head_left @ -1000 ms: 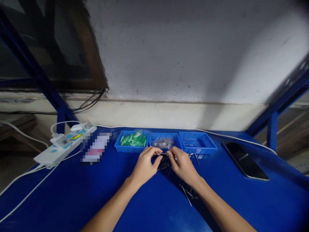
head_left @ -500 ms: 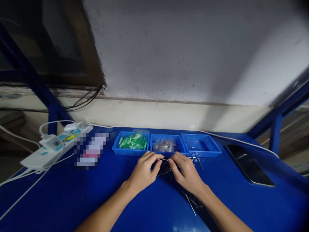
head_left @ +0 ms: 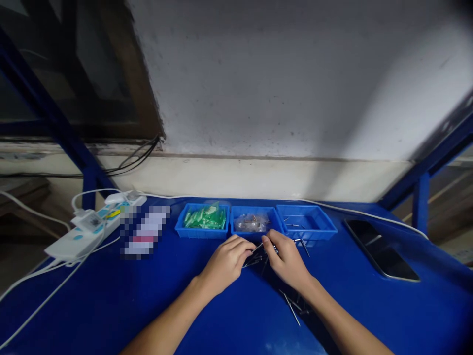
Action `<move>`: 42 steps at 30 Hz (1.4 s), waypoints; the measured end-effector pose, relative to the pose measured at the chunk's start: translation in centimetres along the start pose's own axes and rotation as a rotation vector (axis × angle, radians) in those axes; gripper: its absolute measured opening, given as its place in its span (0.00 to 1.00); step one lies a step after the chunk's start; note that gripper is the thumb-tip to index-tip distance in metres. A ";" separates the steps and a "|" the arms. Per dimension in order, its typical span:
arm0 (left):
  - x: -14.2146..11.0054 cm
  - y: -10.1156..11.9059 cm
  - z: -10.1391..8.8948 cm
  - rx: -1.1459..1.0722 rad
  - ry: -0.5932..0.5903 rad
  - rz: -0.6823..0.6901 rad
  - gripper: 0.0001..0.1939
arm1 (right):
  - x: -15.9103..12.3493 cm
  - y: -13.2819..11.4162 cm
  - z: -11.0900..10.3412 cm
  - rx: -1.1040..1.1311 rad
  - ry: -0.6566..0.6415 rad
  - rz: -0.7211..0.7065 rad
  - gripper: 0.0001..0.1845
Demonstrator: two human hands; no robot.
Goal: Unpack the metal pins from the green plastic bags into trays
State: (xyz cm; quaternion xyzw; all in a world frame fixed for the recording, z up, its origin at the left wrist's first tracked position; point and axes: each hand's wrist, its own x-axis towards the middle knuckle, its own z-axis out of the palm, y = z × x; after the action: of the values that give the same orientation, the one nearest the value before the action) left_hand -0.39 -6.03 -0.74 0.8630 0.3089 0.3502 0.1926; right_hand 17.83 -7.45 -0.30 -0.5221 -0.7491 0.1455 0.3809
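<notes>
Between my two hands a thin metal rod (head_left: 257,247) runs at a slant. My left hand (head_left: 229,259) pinches its lower end with thumb and fingers. My right hand (head_left: 284,254) is closed on the upper end, its fingers partly hiding the rod and a small dark part. Several similar thin rods (head_left: 253,263) lie on the blue table beneath my hands. More rods (head_left: 291,309) lie near my right forearm, and another rod (head_left: 305,247) rests just right of my right hand. Whether the held piece is one part or two, I cannot tell.
Behind my hands stand a blue bin with green packets (head_left: 205,217), a blue bin with clear plastic bags (head_left: 252,223), and a blue bin with a few rods (head_left: 314,221). A phone (head_left: 382,250) lies right. A power strip (head_left: 61,244) with white cables stands left.
The rod between my hands has tilted, its right end now higher. My left fingers have closed more tightly and my right hand has shifted slightly right. The view has moved a little.
</notes>
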 end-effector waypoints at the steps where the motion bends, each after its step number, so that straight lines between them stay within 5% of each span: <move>1: 0.0 0.0 0.0 0.005 -0.005 -0.001 0.10 | 0.0 0.0 0.0 0.000 0.001 0.001 0.17; 8: 0.0 0.3 -0.4 -0.019 -0.035 0.069 0.17 | 0.0 -0.1 -0.1 -0.007 0.013 -0.022 0.17; 16: 0.0 0.9 -0.2 0.046 0.099 -0.095 0.05 | -0.1 -0.7 -0.2 0.045 0.060 0.010 0.19; 23: 0.1 0.7 -0.7 0.046 0.160 -0.143 0.08 | -0.3 -0.9 -0.6 0.060 -0.013 -0.093 0.06; 31: 0.2 0.3 -1.4 -0.137 0.024 -0.114 0.09 | 0.1 -0.5 -0.8 0.064 -0.052 -0.124 0.06; 42: 0.4 -0.1 -1.3 -0.156 0.077 -0.087 0.10 | 0.1 -0.5 -0.6 0.082 -0.027 -0.131 0.09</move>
State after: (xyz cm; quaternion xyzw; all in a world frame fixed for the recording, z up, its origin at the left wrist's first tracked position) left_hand -1.16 -5.57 0.30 0.8170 0.3253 0.3973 0.2623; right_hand 17.94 -7.64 0.42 -0.4539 -0.7801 0.1579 0.4005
